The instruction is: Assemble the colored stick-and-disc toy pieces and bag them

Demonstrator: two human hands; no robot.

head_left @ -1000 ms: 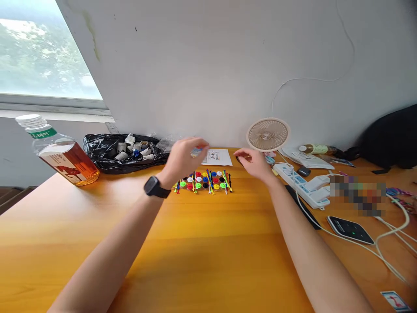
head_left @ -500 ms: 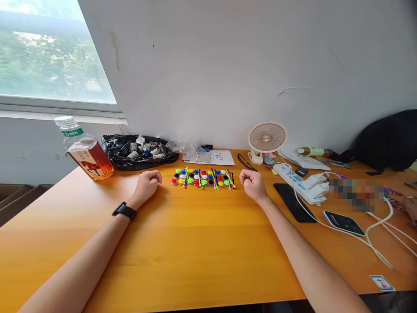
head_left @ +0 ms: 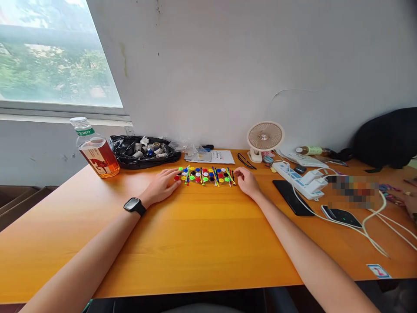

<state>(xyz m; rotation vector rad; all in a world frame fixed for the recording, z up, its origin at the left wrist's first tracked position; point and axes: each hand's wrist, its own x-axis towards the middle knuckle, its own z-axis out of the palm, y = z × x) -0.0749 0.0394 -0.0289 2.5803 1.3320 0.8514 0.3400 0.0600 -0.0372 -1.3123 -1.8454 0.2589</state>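
Note:
Small round coloured discs (head_left: 198, 174) lie in rows on the wooden table, in red, yellow, blue, green, black and white. Across them rest several bundles of thin coloured sticks (head_left: 215, 177). My left hand (head_left: 160, 186), with a black watch on its wrist, lies with fingers stretched out at the left end of the discs. Its fingertips reach the outermost discs; whether they press on them I cannot tell. At the right end, beside a black stick (head_left: 233, 177), is my right hand (head_left: 248, 182). Its fingers are loosely curled and slightly apart, with nothing visible in them.
A bottle of amber drink (head_left: 99, 158) and a black plastic bag (head_left: 143, 152) of grey pieces stand back left. Behind the discs lie papers (head_left: 223, 157) and a small fan (head_left: 265, 137). To the right are a power strip (head_left: 298, 180), cables, a black phone (head_left: 291, 198) and another person's hand (head_left: 411, 202).
My left hand has opened from a fist and moved right to the discs. My right fist has loosened beside the sticks. The view has shifted slightly.

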